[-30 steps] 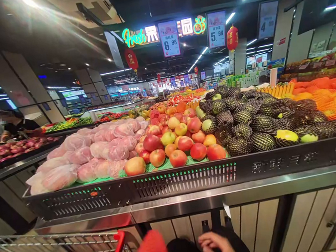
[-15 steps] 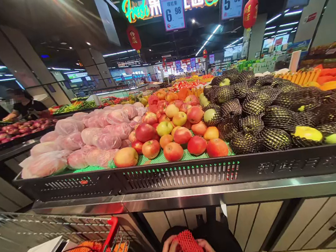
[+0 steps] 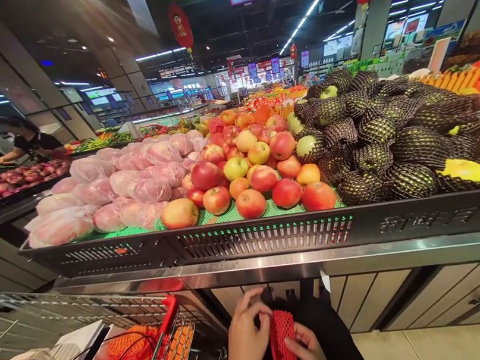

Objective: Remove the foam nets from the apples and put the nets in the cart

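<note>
Low in view, both hands work a red foam net sleeve (image 3: 283, 342): left hand (image 3: 245, 338) pinches its upper edge, right hand (image 3: 308, 353) grips the lower side. Half a second back it was bunched between both palms; now it hangs longer, stretched open. Shopping cart (image 3: 163, 330) at left; beyond, loose apples (image 3: 250, 202) on the display stand (image 3: 275, 236).

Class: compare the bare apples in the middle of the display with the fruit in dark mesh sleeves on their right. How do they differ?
The bare apples show red and yellow skin; the sleeved fruit is mostly hidden, green-yellow where it shows. The apples have no wrapping; the sleeved fruit wears black netting. Both are piled in the same black display bin.
</note>
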The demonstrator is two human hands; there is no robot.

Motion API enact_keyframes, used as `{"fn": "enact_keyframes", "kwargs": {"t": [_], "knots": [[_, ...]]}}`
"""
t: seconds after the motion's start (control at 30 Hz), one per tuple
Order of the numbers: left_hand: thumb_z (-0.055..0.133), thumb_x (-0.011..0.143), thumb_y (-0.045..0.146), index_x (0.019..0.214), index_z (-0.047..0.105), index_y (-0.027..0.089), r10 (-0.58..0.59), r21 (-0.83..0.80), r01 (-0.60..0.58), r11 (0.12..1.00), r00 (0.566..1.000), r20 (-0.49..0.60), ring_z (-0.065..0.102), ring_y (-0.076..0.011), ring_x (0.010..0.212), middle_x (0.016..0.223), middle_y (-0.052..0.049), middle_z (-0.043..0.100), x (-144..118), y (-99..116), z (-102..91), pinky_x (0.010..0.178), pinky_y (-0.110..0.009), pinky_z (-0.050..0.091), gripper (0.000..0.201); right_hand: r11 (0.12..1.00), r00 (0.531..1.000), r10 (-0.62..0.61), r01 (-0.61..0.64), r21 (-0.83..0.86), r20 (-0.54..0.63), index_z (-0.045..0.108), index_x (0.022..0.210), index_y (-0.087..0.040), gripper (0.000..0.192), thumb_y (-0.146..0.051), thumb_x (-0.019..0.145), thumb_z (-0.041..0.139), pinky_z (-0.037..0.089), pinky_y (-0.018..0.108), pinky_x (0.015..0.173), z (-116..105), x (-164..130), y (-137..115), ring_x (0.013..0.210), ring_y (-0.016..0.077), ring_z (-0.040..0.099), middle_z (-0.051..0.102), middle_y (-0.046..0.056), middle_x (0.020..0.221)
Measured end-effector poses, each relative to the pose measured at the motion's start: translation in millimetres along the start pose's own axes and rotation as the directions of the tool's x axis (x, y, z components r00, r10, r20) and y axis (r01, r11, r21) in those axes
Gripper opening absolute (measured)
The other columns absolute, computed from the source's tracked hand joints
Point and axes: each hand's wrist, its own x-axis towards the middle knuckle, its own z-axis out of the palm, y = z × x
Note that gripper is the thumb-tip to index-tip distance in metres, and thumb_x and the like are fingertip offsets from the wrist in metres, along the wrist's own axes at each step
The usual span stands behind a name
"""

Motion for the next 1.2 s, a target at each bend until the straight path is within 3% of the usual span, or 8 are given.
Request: {"fn": "enact_keyframes", "kwargs": {"t": [0.33,0.47,0.6,0.67,0.83,0.93,1.03,1.2], "knots": [[0.056,0.089,0.029,0.097,0.062,0.019,0.339,0.148,-0.310,0.939,0.772,-0.538,0.065,-0.0233,0.100,0.103,-0.009,0.069,96.6,79.7,-74.8,0.092,-0.039,0.049,0.014,0.999,0.995,0.042,-0.042,-0.007,0.085,0.065,0.078,-0.018,0.032,-0.047,0.074,0.079,0.044,0.032,0.074,3.4,-2.8,-2.1,0.074,0.0190,0.064,0.072,0.003,0.078],[0.069,0.074,0.061,0.112,0.059,0.014,0.259,0.397,-0.082,0.914,0.872,-0.415,0.066,-0.0372,0.101,0.100,-0.016,0.071,145.1,120.1,-76.8,0.091,-0.053,0.048,0.061,0.999,0.995,0.042,-0.043,0.001,0.087,0.067,0.078,-0.018,0.029,-0.044,0.074,0.080,0.044,0.030,0.075,3.2,-2.9,-5.3,0.075,0.0183,0.064,0.072,0.002,0.079],[0.073,0.067,0.062,0.100,0.061,0.014,0.088,0.421,0.069,0.904,0.936,-0.342,0.070,-0.0389,0.083,0.083,-0.015,0.071,167.1,129.5,-74.6,0.077,-0.050,0.052,0.059,0.999,0.996,0.049,-0.049,0.005,0.071,0.069,0.080,-0.019,0.027,-0.043,0.074,0.080,0.044,0.029,0.076,1.3,-2.1,-2.9,0.076,0.0173,0.062,0.070,0.000,0.077],[0.075,0.066,0.056,0.103,0.061,0.015,0.165,0.357,0.011,0.934,0.874,-0.458,0.070,-0.0340,0.084,0.089,-0.012,0.071,162.8,123.2,-76.8,0.078,-0.045,0.053,0.056,0.998,0.997,0.059,-0.059,0.005,0.039,0.070,0.082,-0.019,0.030,-0.045,0.072,0.081,0.044,0.030,0.077,0.3,-1.3,0.7,0.076,0.0173,0.062,0.069,0.000,0.078],[0.077,0.065,0.043,0.120,0.055,0.015,0.283,0.168,-0.251,0.953,0.544,-0.790,0.065,-0.0258,0.103,0.114,-0.010,0.064,122.4,104.7,-93.1,0.092,-0.038,0.052,0.065,0.991,0.992,0.128,-0.128,-0.047,-0.010,0.068,0.078,-0.020,0.039,-0.051,0.061,0.086,0.046,0.032,0.078,-2.3,-3.9,7.9,0.079,0.0200,0.063,0.070,0.001,0.079],[0.076,0.065,0.042,0.121,0.055,0.013,0.274,0.072,-0.415,0.907,0.450,-0.850,0.061,-0.0255,0.109,0.116,-0.011,0.059,92.6,99.3,-100.1,0.097,-0.039,0.050,0.067,0.982,0.984,0.180,-0.180,-0.056,-0.014,0.069,0.084,-0.021,0.047,-0.052,0.055,0.089,0.048,0.035,0.083,-4.0,-7.5,6.2,0.085,0.0222,0.065,0.072,0.002,0.086],[0.075,0.066,0.051,0.122,0.054,0.015,0.228,0.001,-0.424,0.905,0.484,-0.845,0.059,-0.0266,0.109,0.117,-0.010,0.059,64.5,91.0,-94.8,0.098,-0.042,0.049,0.069,0.979,0.979,0.181,-0.170,-0.109,0.099,0.070,0.079,-0.018,0.043,-0.052,0.059,0.087,0.047,0.033,0.080,-4.8,-9.3,1.0,0.080,0.0201,0.066,0.073,0.002,0.081],[0.071,0.064,0.064,0.119,0.056,0.017,0.079,-0.191,-0.307,0.932,0.690,-0.720,0.063,-0.0279,0.103,0.115,-0.011,0.061,23.3,56.3,-54.9,0.088,-0.040,0.054,0.074,0.987,0.981,0.141,-0.130,-0.094,0.131,0.071,0.080,-0.017,0.037,-0.049,0.067,0.084,0.046,0.032,0.078,-3.1,-10.6,-3.7,0.077,0.0188,0.065,0.073,0.002,0.080]]}}
